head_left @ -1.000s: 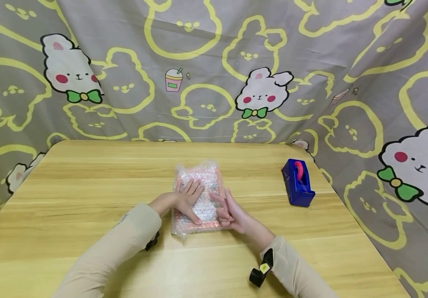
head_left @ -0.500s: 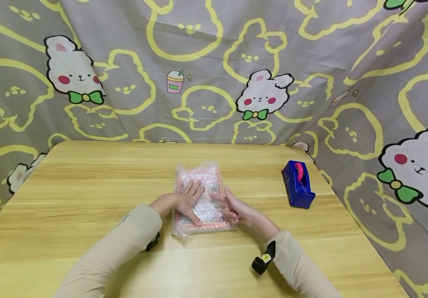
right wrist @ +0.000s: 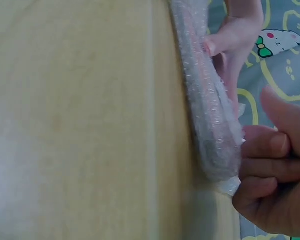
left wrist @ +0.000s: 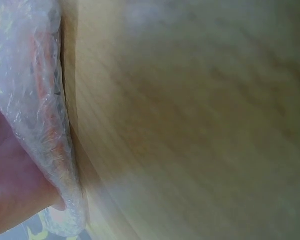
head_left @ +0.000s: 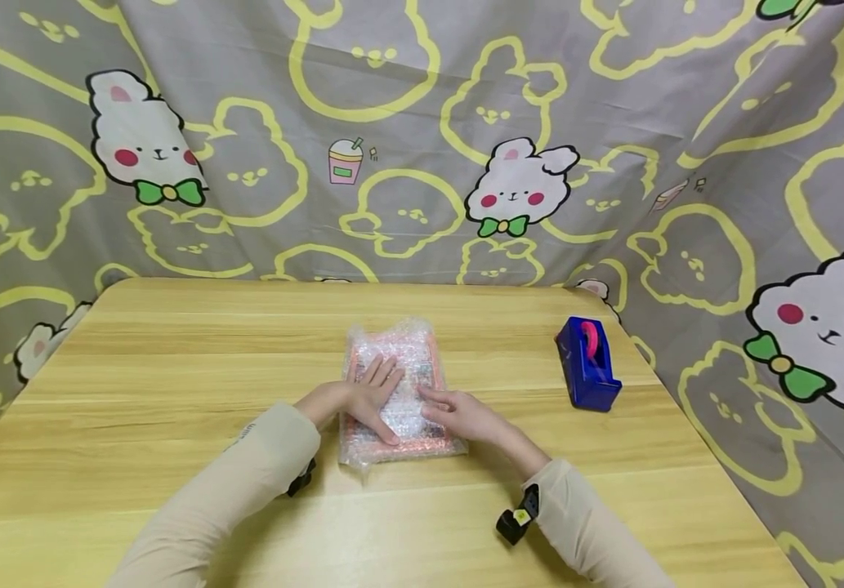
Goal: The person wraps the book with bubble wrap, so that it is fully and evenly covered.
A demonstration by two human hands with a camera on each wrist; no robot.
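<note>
A flat, rectangular package in bubble wrap [head_left: 408, 384], with orange edges showing through, lies on the table in the head view. My left hand [head_left: 372, 402] rests flat on top of it, fingers spread. On the package's right side is my right hand [head_left: 462, 415], its bent fingers touching the wrap in the head view. In the right wrist view the right hand [right wrist: 277, 165] has its thumb apart from the bent fingers, beside the package's end. The left wrist view catches the wrapped edge [left wrist: 50, 115] and part of the left hand [left wrist: 17, 175].
A blue tape dispenser [head_left: 589, 367] with a pink roll stands toward the table's right side. Behind and along the sides of the wooden table [head_left: 171, 367] hangs a grey curtain [head_left: 407, 98] with cartoon animals.
My right hand lifted slightly and drew a little to the right, then turned palm down with its fingers on the wrap. The left hand and the package stayed in place.
</note>
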